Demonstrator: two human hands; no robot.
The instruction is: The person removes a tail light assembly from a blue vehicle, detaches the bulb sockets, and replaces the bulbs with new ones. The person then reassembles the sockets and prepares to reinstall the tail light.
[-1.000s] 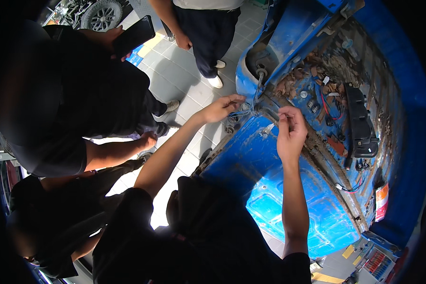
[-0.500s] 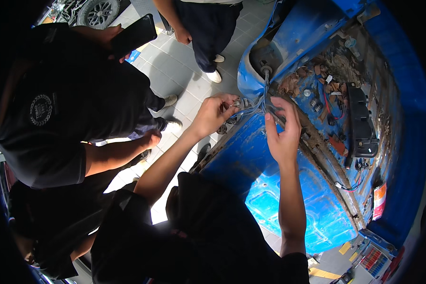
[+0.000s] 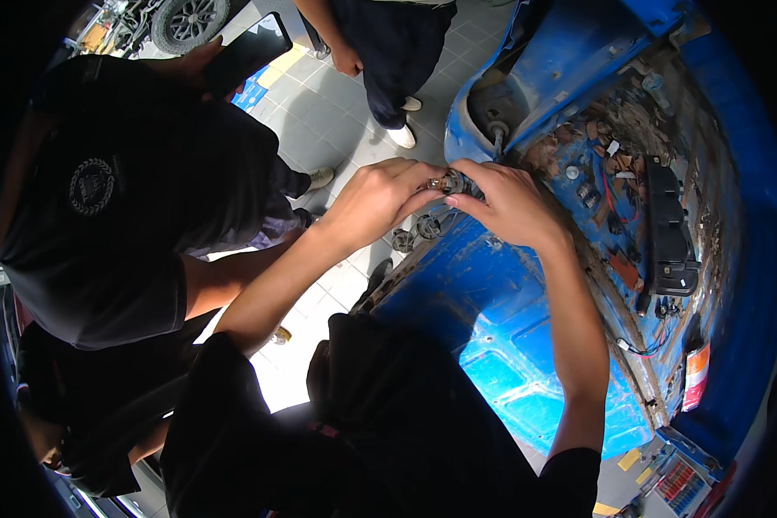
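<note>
Head view, near to far. Both forearms rise from the lower edge over the person's dark shirt and meet at one spot, so both hands work the same small piece. Left hand is curled, fingertips pinched in on a small metal part from its left side. Right hand comes in from the right, thumb and forefinger closed on the same part, other fingers loosely folded; fingertips of the two hands nearly touch. Part is held in the air just off the edge of the blue vehicle body panel, probably so it stays close to where it fits. What kind of part it is cannot be told, too small. Just below the fingers, two small dark round fittings sit near the panel edge. Beyond the fingers, a rusty blue cavity with a black module and loose wires. Left of the fingers, a person in a dark shirt crouches; farther off another person stands on the grey tiled floor.
</note>
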